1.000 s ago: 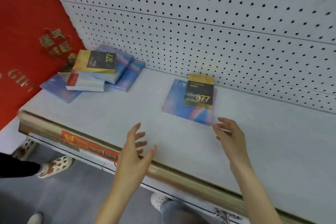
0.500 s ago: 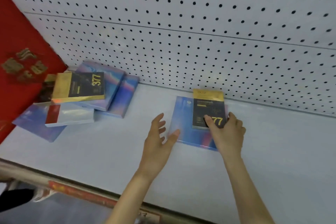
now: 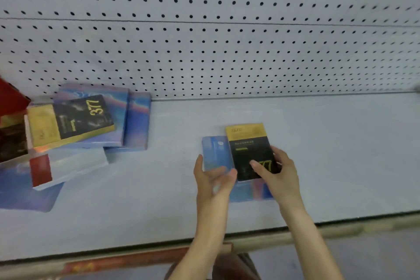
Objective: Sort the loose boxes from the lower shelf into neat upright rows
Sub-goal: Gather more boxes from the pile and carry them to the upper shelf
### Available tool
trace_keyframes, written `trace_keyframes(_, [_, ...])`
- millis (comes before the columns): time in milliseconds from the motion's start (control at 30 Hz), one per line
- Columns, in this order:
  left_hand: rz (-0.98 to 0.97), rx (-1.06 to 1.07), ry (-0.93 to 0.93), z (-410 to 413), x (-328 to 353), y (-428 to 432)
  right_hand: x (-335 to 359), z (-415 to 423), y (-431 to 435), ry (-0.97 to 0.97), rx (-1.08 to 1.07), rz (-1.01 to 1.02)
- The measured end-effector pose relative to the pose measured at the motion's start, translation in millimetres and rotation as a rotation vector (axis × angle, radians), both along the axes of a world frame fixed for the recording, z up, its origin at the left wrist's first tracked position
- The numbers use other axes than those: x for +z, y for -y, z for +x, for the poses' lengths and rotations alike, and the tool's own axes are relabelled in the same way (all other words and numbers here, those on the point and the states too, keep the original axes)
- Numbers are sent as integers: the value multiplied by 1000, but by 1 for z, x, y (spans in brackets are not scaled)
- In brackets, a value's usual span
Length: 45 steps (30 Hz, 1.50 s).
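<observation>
Pinching the black-and-gold box (image 3: 248, 148) with my right grip (image 3: 279, 173), I have the thumb laid across its face, half covering the yellow "377", and the fingers curled round its right edge. The gold band at its far end carries small print too blurred to read, and so do the pale line and green bar on the black part. This box lies flat on a blue box (image 3: 216, 152), which lies flat near the middle of the shelf (image 3: 329, 143). My left grip (image 3: 213, 179) holds that blue box at its near left corner, thumb on top and fingers along the left edge; the hand is blurred.

At the far left sits a loose pile: another black box (image 3: 84, 118) marked "377" lies on blue boxes (image 3: 136, 120), with a white-and-red box (image 3: 68, 168) nearer me. Bare shelf runs between the pile and my hands, and on out to the right. The pegboard wall (image 3: 204, 52) closes the back. The front rail (image 3: 341, 229) carries a red label (image 3: 91, 266) with unreadable yellow marks.
</observation>
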State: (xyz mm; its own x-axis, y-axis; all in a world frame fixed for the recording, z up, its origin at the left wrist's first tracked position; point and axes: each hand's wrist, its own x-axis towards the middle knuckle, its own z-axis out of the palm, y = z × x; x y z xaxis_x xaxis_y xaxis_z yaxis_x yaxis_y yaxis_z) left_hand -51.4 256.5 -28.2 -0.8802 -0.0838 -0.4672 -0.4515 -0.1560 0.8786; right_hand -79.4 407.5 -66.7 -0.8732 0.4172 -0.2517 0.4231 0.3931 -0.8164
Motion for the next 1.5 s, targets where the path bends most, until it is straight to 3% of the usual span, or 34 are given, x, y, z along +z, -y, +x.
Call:
trace_keyframes(133, [-62, 39, -51, 13, -2, 17, 3, 33, 20, -3, -43, 0])
trace_keyframes(200, [-20, 141, 1, 9, -11, 37, 3, 43, 25, 14, -89, -31])
trace_keyframes(267, [29, 70, 78, 5, -20, 50, 4, 50, 31, 47, -162, -48])
trace_keyframes(367, [-173, -167, 86, 4, -25, 44, 13, 54, 39, 113, -234, -99])
trace_keyframes(533, [-415, -150, 69, -3, -22, 30, 27, 59, 24, 182, -258, -459])
trace_keyframes(667, [-490, -149, -91, 9, -11, 10, 36, 81, 9, 10, -305, -472])
trace_keyframes(900, [-313, -276, -195, 50, 12, -79, 80, 138, -69, -273, -343, -179])
trace_keyframes(1000, [-179, -317, -191, 70, 15, -133, 86, 169, -121, -293, -391, -110])
trace_keyframes(1167, [-125, -346, -196, 114, 16, -237, 80, 226, -222, -283, -478, -113])
trace_keyframes(1367, [89, -216, -194, 156, 6, -341, 82, 306, -333, -189, -247, -689])
trace_keyframes(1500, [153, -124, -212, 170, 17, -395, 64, 323, -370, -433, -393, -1082])
